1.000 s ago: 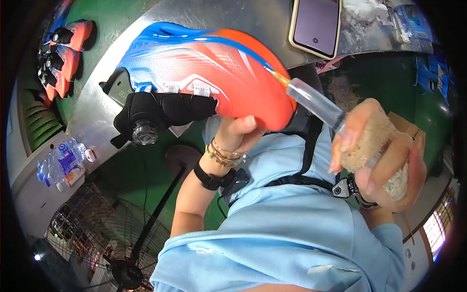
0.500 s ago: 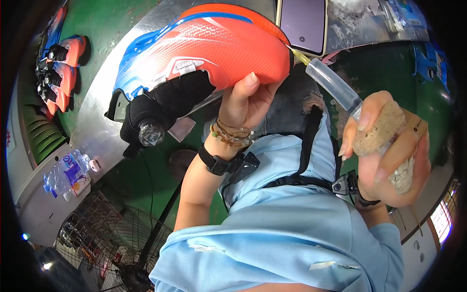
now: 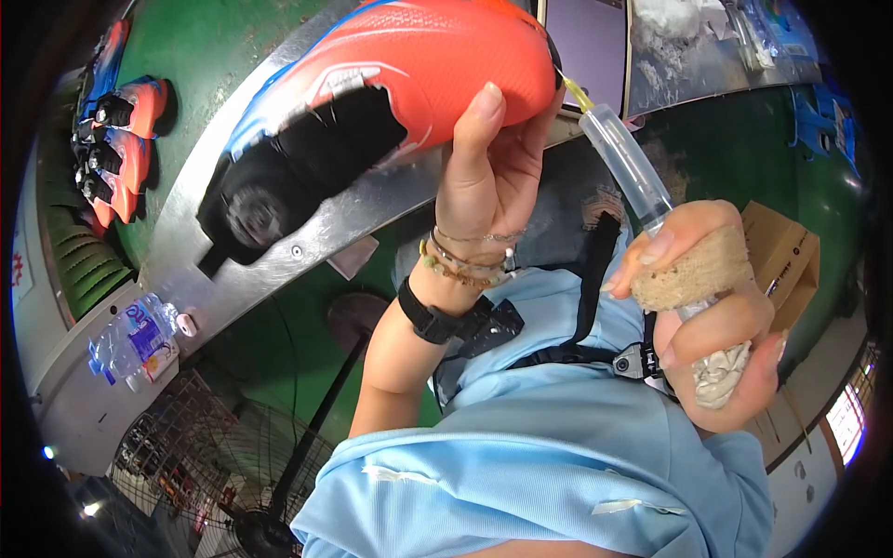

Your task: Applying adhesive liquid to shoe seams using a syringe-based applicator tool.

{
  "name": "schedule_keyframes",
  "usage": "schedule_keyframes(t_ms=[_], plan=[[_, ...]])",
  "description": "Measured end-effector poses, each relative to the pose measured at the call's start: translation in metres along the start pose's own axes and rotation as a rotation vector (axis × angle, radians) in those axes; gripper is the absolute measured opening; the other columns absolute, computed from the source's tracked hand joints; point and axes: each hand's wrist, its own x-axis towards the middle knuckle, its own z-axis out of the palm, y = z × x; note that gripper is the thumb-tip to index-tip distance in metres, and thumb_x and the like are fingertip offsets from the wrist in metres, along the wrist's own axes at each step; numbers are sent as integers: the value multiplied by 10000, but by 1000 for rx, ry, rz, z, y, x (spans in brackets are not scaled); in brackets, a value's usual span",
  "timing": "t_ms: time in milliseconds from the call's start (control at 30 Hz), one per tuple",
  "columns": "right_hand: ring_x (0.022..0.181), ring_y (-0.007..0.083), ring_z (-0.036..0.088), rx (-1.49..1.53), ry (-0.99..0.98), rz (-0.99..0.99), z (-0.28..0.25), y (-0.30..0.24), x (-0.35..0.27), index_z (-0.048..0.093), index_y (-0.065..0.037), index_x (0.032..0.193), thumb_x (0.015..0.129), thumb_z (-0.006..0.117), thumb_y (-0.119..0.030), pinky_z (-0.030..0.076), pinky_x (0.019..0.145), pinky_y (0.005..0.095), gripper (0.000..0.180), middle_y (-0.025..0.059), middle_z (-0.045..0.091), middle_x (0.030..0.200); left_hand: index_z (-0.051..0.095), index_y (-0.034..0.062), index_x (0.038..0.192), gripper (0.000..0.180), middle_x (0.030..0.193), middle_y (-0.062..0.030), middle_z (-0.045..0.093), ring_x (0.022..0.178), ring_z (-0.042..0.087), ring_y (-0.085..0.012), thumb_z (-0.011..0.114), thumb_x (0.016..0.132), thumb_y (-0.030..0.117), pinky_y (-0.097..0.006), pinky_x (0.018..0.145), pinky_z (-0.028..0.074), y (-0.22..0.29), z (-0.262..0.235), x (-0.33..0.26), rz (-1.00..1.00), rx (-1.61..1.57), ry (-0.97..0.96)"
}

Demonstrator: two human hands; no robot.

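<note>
An orange-red shoe with blue trim and a black collar bearing a round dial is held up above the metal table. My left hand grips its toe end from below, thumb on the upper. Closed in my right hand is a clear syringe with a yellow needle hub, its tip against the dark edge at the shoe's toe. A tan sponge piece wraps the plunger end inside that hand. A whitish crumpled wad shows below, between the lower fingers and palm.
Several similar shoes stand at the far left. A plastic bottle lies on the table. Beyond my left hand rests a purple flat device. A cardboard box is at the right, a standing fan at the lower left.
The shoe has moved up in view and tipped slightly, with my left hand following. My right hand and the syringe have shifted left and turned more upright, the needle staying by the toe edge.
</note>
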Motion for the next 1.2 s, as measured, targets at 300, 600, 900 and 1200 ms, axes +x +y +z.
schedule_keyframes(t_ms=[300, 600, 900, 1200], plan=[[749, 300, 602, -166, -132, -30, -1, 5, 0, 530, -115, 630, 934, 303, -431, 502, 668, 390, 494, 186, 469, 1004, 579, -3, 1068, 446, 1032, -111, 645, 949, 631, -224, 714, 800, 328, -278, 761, 588, 31, 46, -7, -120, 57, 353], [757, 283, 614, -124, -120, -209, -7, 28, -9, 571, -54, 667, 830, 395, -310, 477, 628, 341, 351, 267, 559, 1004, 547, 11, 1145, 478, 1109, -127, 626, 949, 633, -192, 692, 818, 328, -233, 744, 583, 33, 55, -6, -144, 80, 351], [844, 318, 595, -222, 0, -321, -27, 20, -2, 581, -95, 779, 911, 309, -584, 536, 696, 406, 575, 226, 484, 1000, 566, 21, 1100, 416, 1110, -112, 613, 984, 621, -237, 721, 799, 262, -292, 822, 570, 56, 50, 11, -177, 151, 362], [887, 320, 548, -168, 374, -307, -68, 37, 16, 477, -57, 722, 932, 235, -356, 453, 785, 437, 438, 304, 435, 1151, 472, 26, 1233, 679, 1241, -106, 552, 1152, 524, -261, 800, 677, 235, -345, 968, 484, 277, -96, 145, 360, 30, 417]])
